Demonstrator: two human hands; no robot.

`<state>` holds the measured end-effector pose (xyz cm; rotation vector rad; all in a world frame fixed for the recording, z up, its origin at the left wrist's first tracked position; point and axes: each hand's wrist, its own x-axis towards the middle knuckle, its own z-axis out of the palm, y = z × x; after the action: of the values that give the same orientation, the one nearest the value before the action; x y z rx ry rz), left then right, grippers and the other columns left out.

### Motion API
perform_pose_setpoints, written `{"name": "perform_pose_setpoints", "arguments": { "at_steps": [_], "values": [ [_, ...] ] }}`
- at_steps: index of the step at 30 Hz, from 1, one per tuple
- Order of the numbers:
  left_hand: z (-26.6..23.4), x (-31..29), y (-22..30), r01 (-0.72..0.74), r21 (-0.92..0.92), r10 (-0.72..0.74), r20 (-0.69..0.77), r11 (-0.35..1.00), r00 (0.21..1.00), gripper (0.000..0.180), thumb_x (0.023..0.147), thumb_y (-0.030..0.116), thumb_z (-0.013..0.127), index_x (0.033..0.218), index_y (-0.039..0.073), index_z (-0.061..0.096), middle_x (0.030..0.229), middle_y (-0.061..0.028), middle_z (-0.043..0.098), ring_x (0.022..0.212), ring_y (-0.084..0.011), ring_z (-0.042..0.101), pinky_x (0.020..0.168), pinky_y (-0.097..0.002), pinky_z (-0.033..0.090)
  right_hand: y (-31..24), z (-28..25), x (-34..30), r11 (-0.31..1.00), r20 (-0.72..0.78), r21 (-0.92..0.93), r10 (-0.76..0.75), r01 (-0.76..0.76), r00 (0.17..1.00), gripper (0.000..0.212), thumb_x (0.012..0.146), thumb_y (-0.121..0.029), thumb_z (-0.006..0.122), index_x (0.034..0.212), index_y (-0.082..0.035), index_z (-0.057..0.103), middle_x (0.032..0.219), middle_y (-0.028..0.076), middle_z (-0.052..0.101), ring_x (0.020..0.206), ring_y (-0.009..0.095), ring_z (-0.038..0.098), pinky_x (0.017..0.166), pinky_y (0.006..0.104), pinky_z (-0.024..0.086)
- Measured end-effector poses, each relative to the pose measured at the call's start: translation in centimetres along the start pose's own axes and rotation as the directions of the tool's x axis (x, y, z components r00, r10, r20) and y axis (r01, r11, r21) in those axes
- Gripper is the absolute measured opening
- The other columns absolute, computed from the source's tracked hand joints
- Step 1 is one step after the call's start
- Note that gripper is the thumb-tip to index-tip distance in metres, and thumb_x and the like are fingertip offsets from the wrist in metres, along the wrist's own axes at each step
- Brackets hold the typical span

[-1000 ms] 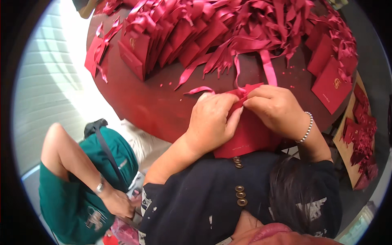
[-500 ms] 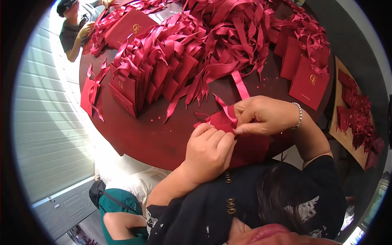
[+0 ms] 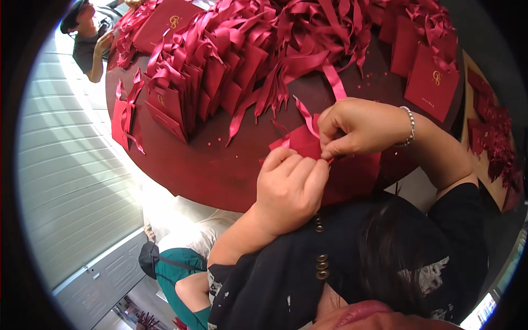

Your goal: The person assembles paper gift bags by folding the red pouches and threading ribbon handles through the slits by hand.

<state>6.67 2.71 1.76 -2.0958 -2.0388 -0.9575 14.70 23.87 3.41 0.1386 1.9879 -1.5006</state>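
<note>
My left hand (image 3: pixel 293 186) is closed around the near edge of a small red paper gift bag (image 3: pixel 306 142), holding it tilted above the table. My right hand (image 3: pixel 360 127), with a beaded bracelet at the wrist, pinches at the bag's right edge. Its fingertips meet those of the left hand, and what lies between them is too small to make out. A pink-red satin ribbon (image 3: pixel 306 116) curves up from the bag, its pointed end free. Another flat red piece (image 3: pixel 355 175) lies on the table under my right wrist.
The round dark red table (image 3: pixel 187 175) carries rows of red ribboned bags (image 3: pixel 173 102) at left, a heap of loose ribbons (image 3: pixel 322 38) behind, and more bags (image 3: pixel 433 80) at right. A wooden board (image 3: pixel 487 170) holds others. One person (image 3: pixel 88 47) works at far left; another (image 3: pixel 184 272) is at lower left.
The view has shifted, so the table's contents sit higher in the picture. Both hands keep their hold at the bag, the right fingertips now pressed closer to the left ones.
</note>
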Motion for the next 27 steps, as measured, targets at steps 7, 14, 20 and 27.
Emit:
{"name": "perform_pose_setpoints", "arguments": {
  "at_steps": [7,14,20,27],
  "values": [
    [1.5,0.1,-0.6,0.100,-0.200,-0.106,-0.018,0.975,0.994,0.023,0.075,0.004,0.080,0.091,0.005,0.064,0.072,-0.0080,0.064,0.067,-0.0266,0.062,0.075,-0.0380,0.047,2.0,-0.3,3.6,0.885,-0.729,-0.350,-0.464,0.308,0.504,0.014,0.095,-0.012,0.070,0.097,0.002,0.069,0.090,0.005,0.065,0.081,0.012,0.060,0.073,0.0285,0.050],
    [1.3,-1.7,-1.9,0.289,-0.141,-0.287,0.037,0.947,0.957,0.030,0.075,0.012,0.084,0.100,0.004,0.068,0.089,-0.0087,0.068,0.083,-0.0279,0.065,0.079,-0.0384,0.048,3.8,-2.5,-0.9,0.986,-0.820,-0.056,-0.134,0.156,0.557,0.019,0.100,-0.019,0.069,0.093,-0.001,0.070,0.084,-0.004,0.063,0.075,0.002,0.054,0.065,0.0203,0.041],
    [0.4,-2.7,-3.6,0.300,-0.185,-0.322,-0.106,0.936,0.941,0.043,0.071,0.008,0.086,0.110,0.001,0.070,0.108,-0.0147,0.064,0.099,-0.0316,0.060,0.086,-0.0393,0.050,5.2,1.0,-4.5,0.939,-0.478,-0.106,-0.336,0.326,0.812,0.029,0.077,-0.015,0.086,0.097,-0.001,0.072,0.094,0.003,0.064,0.083,0.011,0.059,0.066,0.0275,0.046],
    [-0.5,-4.8,-4.8,0.400,-0.247,-0.412,0.000,0.883,0.911,0.041,0.068,0.007,0.088,0.104,0.000,0.070,0.102,-0.0111,0.064,0.095,-0.0279,0.061,0.083,-0.0358,0.050,7.4,2.0,-6.9,0.871,-0.553,-0.487,-0.366,0.066,0.749,0.023,0.068,0.002,0.074,0.087,0.000,0.062,0.092,0.009,0.062,0.091,0.027,0.061,0.080,0.0359,0.048]
  ]
}}
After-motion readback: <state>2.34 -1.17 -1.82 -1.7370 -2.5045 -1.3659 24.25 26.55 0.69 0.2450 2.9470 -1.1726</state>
